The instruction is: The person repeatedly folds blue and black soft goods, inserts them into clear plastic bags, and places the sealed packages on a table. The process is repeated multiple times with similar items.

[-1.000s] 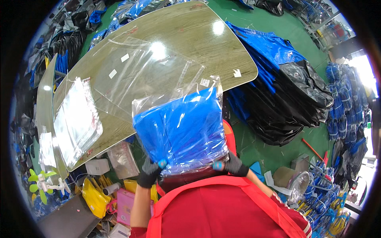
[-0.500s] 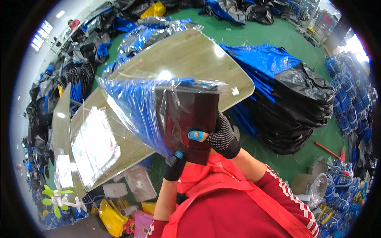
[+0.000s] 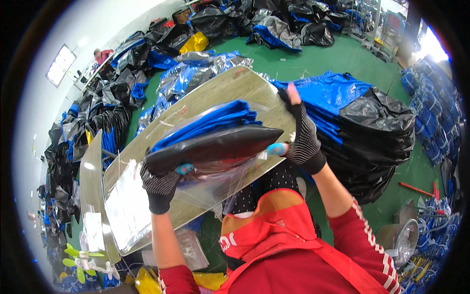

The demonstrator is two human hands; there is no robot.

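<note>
A folded blue-and-black sheet bundle lies tilted above the table in a clear plastic bag. My left hand, in a black dotted glove with bare fingertips, grips its left end, with the blue-banded thumb across the near side. At the right end is my right hand, gloved alike. Its fingers stretch upward and its thumb points left beside the bag's edge, spread wide apart. Under the bundle is a wood-patterned table. A stack of shiny clear bags rests on the table's left part.
A large blue-and-black sheet pile stands on the green floor right of the table. More plastic-wrapped bundles lie beyond it. A small green-bladed fan is at the lower left. Strapped blue bundles line the right side.
The bundle has swung from upright to lying nearly sideways, so its blue folds face up. My hands have moved apart; the right one has lost its grip and spread its fingers.
</note>
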